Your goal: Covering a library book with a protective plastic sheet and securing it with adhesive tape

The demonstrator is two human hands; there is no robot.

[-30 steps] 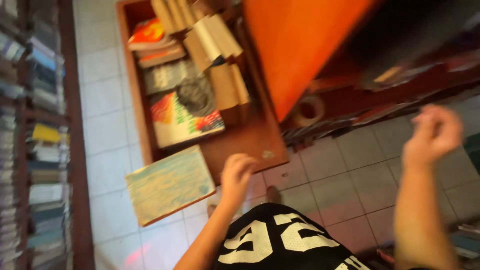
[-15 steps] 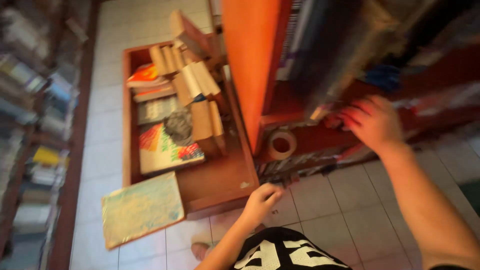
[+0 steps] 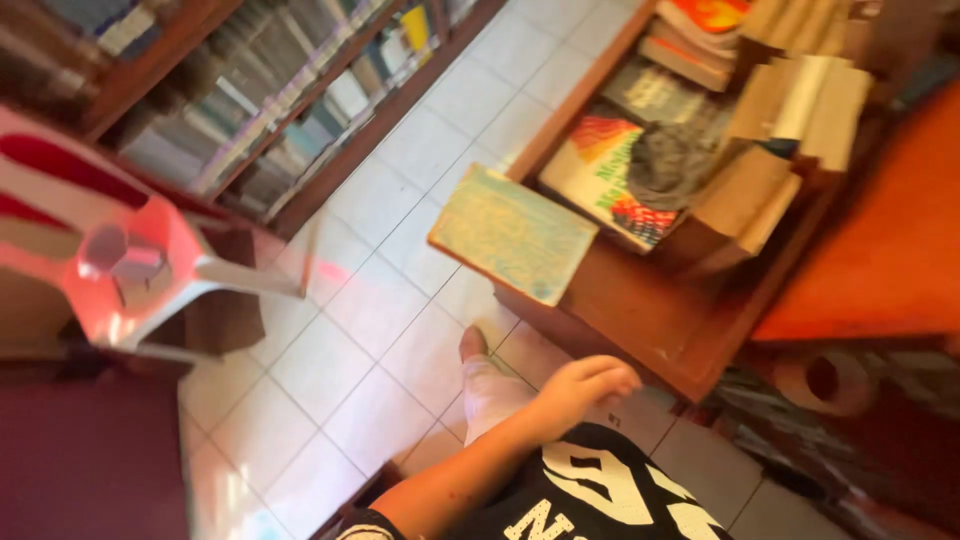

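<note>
Right hand gone; left hand point(image 3: 585, 385) below book point(image 3: 512, 234)

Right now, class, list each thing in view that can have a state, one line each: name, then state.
Left hand: empty, fingers loosely curled, hanging beside the hip.
Pale book: closed, lying flat, overhanging the corner of the wooden tray.
Wooden tray: open-topped, on the tiled floor, holding books.
Colourful book: closed, flat, partly under a grey cloth.
Tape roll: standing on edge.
Plastic chair: upright, unoccupied.

Your left hand point(image 3: 585, 385) has open white tiled floor point(image 3: 400, 330) to its left, while the low wooden book tray point(image 3: 650, 320), its overhanging pale blue-green book point(image 3: 512, 235) and a red plastic chair point(image 3: 130, 260) hem that gap.
</note>
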